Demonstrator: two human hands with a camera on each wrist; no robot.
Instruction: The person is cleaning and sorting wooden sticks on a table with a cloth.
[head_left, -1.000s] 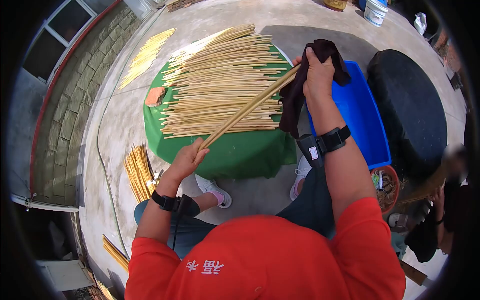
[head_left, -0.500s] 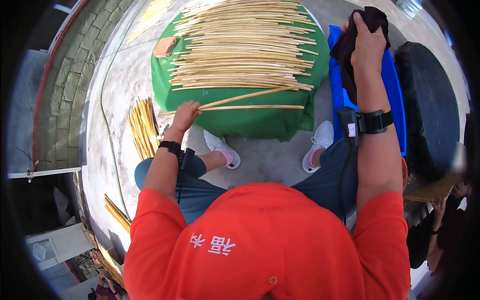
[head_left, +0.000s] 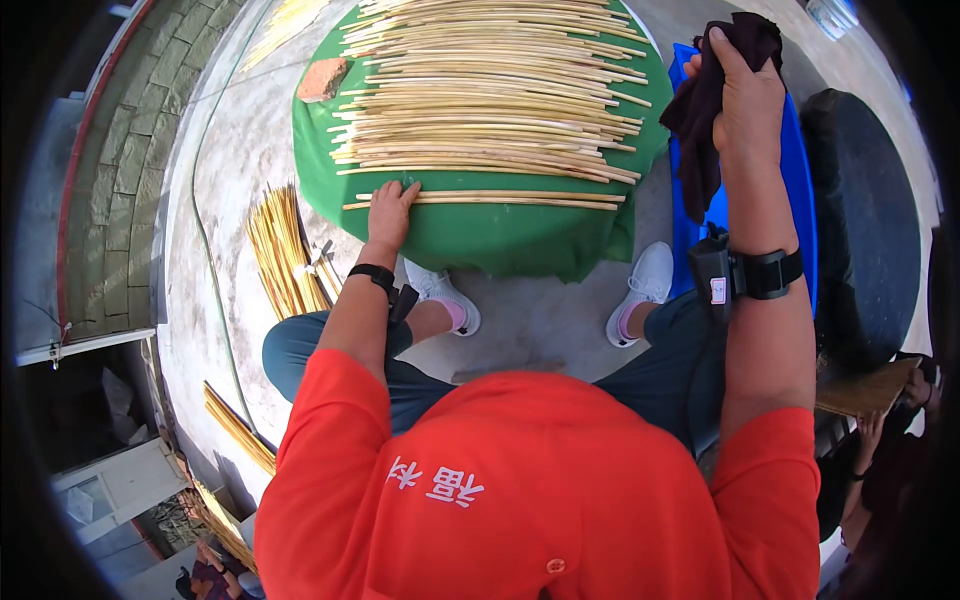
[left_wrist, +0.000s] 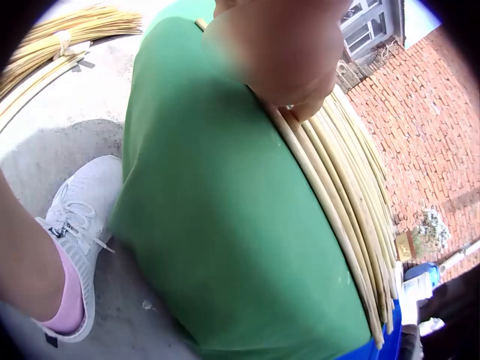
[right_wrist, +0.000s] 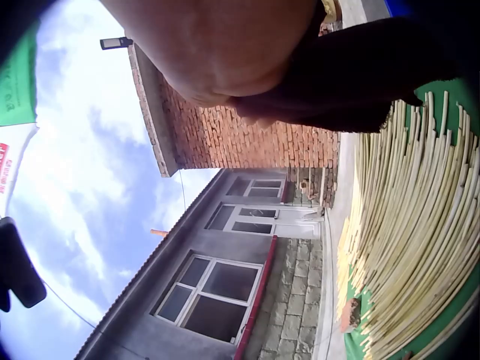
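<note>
My left hand (head_left: pixel 390 218) rests over the left ends of a few pale peeled sticks (head_left: pixel 520 199) lying along the near part of a green-covered round table (head_left: pixel 480 245). In the left wrist view its fingertips (left_wrist: pixel 306 111) touch the sticks. Beyond them, a broad layer of similar sticks (head_left: pixel 490 125) lies side by side across the green cover. My right hand (head_left: pixel 752 112) is raised at the right and grips a dark cloth (head_left: pixel 692 125), part of which hangs below the fingers. The cloth is bunched, and the hand hides some of it.
A brick (head_left: pixel 321 80) sits on the table's left side. A blue tub (head_left: pixel 797 200) and a large black round object (head_left: pixel 860 230) stand at the right. Tied stick bundles (head_left: pixel 280 250) lie on the ground at the left. Another person (head_left: pixel 880 450) is at the lower right.
The held sticks have come down from between both hands onto the green cover, where they now lie level. My right hand has moved right with the dark cloth, away from the sticks.
</note>
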